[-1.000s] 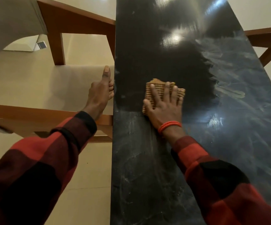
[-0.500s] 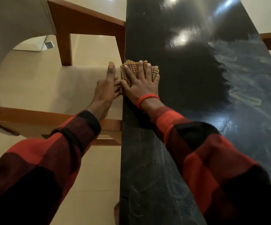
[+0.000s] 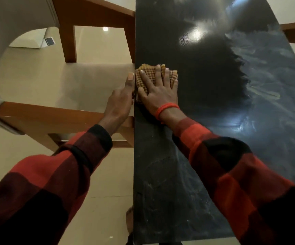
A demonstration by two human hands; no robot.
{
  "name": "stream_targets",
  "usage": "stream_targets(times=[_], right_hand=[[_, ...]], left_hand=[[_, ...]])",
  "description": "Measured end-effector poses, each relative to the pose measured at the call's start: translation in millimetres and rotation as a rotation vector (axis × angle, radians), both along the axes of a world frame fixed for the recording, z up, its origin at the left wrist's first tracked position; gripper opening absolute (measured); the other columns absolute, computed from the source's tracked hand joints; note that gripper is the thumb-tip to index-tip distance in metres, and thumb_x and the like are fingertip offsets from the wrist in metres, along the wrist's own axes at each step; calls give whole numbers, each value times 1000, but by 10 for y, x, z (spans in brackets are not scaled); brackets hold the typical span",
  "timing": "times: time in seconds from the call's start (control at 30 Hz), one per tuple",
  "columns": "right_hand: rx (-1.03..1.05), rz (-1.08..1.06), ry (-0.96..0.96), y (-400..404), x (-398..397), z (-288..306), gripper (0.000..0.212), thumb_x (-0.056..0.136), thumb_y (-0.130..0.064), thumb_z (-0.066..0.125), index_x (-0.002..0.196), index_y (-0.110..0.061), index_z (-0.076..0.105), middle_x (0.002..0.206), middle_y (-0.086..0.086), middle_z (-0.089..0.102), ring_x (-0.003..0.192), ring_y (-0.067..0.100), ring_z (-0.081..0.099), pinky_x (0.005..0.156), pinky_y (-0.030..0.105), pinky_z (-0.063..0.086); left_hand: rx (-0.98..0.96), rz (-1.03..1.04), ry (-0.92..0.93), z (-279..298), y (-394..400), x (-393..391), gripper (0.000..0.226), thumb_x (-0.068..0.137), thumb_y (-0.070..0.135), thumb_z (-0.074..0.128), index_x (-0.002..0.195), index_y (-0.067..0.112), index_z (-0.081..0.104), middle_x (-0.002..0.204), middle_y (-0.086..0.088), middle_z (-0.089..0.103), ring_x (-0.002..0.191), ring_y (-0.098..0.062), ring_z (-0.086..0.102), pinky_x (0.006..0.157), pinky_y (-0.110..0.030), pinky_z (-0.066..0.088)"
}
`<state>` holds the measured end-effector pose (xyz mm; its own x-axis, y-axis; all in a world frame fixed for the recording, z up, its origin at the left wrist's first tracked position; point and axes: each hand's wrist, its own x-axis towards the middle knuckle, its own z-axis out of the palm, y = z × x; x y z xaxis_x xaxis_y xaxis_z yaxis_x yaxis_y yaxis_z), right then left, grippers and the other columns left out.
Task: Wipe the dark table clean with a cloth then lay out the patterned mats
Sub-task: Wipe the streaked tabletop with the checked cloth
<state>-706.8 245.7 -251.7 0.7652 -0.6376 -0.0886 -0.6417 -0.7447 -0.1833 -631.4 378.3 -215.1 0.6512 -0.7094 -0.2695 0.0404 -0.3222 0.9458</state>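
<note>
Where it lay bunched at the left edge of the glossy black worktop [image 3: 205,85], the soft, light tan checked cloth [image 3: 147,73] was pinned under the right hand [image 3: 158,96], fingers [image 3: 158,76] spread flat; the left hand [image 3: 119,105] held the edge, its fingers hidden below the rim.

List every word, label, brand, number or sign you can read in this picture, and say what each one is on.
None can be read: the cloth, table, wristband and sleeves carry no writing.
The small bluish patch on the white object on the floor is too small and blurred to tell.
</note>
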Motion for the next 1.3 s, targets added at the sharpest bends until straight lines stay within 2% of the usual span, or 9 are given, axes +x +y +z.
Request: stream_targets(times=[0.13,0.33,0.5,0.6,0.7,0.83,1.03,1.2,1.3], right_hand=[[-48,0,-1,421,-490,1,64,97,-62,21,156,-46,6,167,9,-7,152,35,-9,119,60,-4],[-74,-61,-3,415,-1126,22,65,95,-61,25,156,-46,8,168,8,-4,153,32,-8,121,56,0],[-83,-166,-7,66,-1675,27,65,96,-61,27,156,-46,9,167,10,-2,154,31,-7,122,55,1],[-68,-248,4,-168,-2011,28,65,96,-62,23,156,-46,6,167,11,-5,153,30,-10,123,53,-1],[-48,-313,11,-317,-2273,45,65,96,-62,21,156,-45,4,167,11,-10,153,29,-13,123,54,-2],[-43,-343,-35,-345,-2324,24,73,96,-58,25,159,-31,-2,167,12,-8,153,30,-11,122,54,-3],[-44,-289,-59,-185,-2094,20,75,96,-53,28,160,-20,5,167,9,-5,153,28,-10,123,50,-5],[-49,-124,-94,336,-1590,22,72,94,-54,31,159,-31,11,167,11,-2,154,30,-7,122,52,-2],[-20,-9,-106,672,-1275,4,70,95,-54,30,159,-33,9,167,10,-4,153,30,-9,122,53,-2]], left_hand=[[12,-68,-83,-55,180,-246,58,97,71,29,114,31,68,105,10,71,99,-6,68,88,-33,56],[27,-33,-120,-48,273,-477,61,97,70,29,124,29,63,109,11,70,99,-2,66,89,-33,56],[54,-5,-153,1,298,-670,70,96,73,27,133,23,59,127,6,66,118,-11,60,102,-41,50],[89,23,-158,38,308,-754,69,96,74,25,127,24,62,120,6,67,113,-11,62,97,-39,52],[95,66,-156,63,331,-825,66,96,74,23,116,27,65,106,10,69,96,-2,65,79,-27,49],[84,104,-114,26,389,-924,62,98,71,24,113,31,68,106,17,70,95,7,63,84,-25,47],[79,190,-79,83,373,-977,49,95,73,25,72,65,67,81,35,68,99,1,60,87,-29,44],[55,193,-86,77,381,-970,50,97,70,25,70,66,67,81,35,69,97,3,61,89,-28,46],[37,171,-42,39,428,-888,57,97,71,25,87,47,76,88,30,71,92,9,65,79,-17,46]])
